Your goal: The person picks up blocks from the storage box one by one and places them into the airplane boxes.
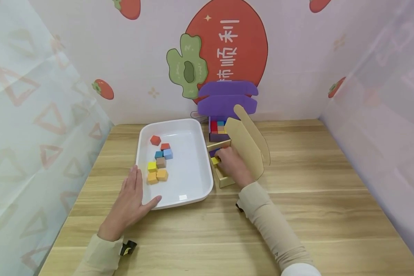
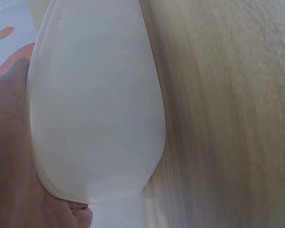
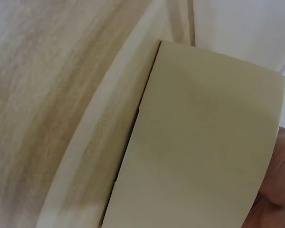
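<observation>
A white tray (image 1: 189,161) holds several small cubes: two orange cubes (image 1: 162,175), a yellow cube (image 1: 152,166), a brown cube (image 1: 161,162), a teal cube (image 1: 159,155), a light blue cube (image 1: 167,154) and two red cubes (image 1: 155,140). My left hand (image 1: 129,201) rests on the tray's near left corner, fingers straight along the rim and thumb spread. Inside a tan cardboard box (image 1: 226,181), my right hand (image 1: 232,165) pinches a yellow block (image 1: 214,161) with curled fingers. A purple block (image 1: 214,153) lies behind it. In the right wrist view the box wall hides the fingertips.
Behind the tan box stands a purple box (image 1: 219,137) with its lid raised, holding several colored blocks. The tan box's open lid (image 1: 245,143) leans up to the right of my right hand. A printed cloth wall (image 1: 138,88) borders the wooden table (image 1: 331,214) at the back.
</observation>
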`<state>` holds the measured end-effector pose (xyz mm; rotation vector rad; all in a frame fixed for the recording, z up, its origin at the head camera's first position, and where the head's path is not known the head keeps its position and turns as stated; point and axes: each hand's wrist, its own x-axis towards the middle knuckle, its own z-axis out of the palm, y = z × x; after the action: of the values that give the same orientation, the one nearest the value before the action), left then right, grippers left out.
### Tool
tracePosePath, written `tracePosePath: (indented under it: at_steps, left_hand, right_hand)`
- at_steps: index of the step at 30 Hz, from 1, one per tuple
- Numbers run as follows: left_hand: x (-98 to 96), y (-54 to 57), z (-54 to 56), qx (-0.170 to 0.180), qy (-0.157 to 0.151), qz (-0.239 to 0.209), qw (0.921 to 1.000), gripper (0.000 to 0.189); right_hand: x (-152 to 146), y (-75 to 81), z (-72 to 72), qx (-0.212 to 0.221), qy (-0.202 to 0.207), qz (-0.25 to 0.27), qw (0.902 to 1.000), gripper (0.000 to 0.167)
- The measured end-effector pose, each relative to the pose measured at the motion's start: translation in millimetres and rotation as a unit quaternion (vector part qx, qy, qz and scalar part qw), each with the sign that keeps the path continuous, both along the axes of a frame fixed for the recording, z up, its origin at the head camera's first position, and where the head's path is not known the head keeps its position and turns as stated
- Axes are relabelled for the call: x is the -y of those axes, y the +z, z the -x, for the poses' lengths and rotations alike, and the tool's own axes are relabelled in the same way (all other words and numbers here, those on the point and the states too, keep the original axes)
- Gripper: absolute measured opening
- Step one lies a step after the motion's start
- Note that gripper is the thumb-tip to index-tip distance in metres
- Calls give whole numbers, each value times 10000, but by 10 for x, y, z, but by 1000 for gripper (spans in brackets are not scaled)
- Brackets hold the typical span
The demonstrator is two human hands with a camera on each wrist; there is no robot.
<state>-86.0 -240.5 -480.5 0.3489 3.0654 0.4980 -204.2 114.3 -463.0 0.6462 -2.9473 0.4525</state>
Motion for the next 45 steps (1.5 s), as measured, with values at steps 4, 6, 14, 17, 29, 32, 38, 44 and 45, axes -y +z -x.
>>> tracePosePath:
  at_steps: [4,6,14,17,29,32,38,44,45]
  left_hand:
    - [-6,13,-9,-38,6,-38,10000,119]
    - [1,20,-11,-39,15,-47,10000,119]
    - [12,16,5,-84,18,-65,9999,120]
    - [10,9,16,-43,11,-74,10000,120]
    - [5,7,52,22,62,1,10000,120]
    - [4,8,41,54,79,-6,10000,120]
    - [1,13,37,20,34,6,10000,121]
    - [11,24,24,-26,-9,-6,10000,120]
    - [10,21,21,-17,-17,-19,10000,120]
  right_hand:
    - [10,-1,0,93,-133,64,9998,4]
    - [12,22,0,130,-167,43,9998,6]
    - [44,405,-23,309,-213,179,9991,16]
    - [124,586,-6,244,8,201,9995,15]
    - [750,977,200,1059,619,-166,9923,45]
    - [889,929,281,1261,752,-229,9889,44]
    - [1131,774,449,1556,906,-35,9837,43]
    - [1323,523,582,1798,656,257,9812,45]
    - [1342,488,596,1813,589,278,9813,45]
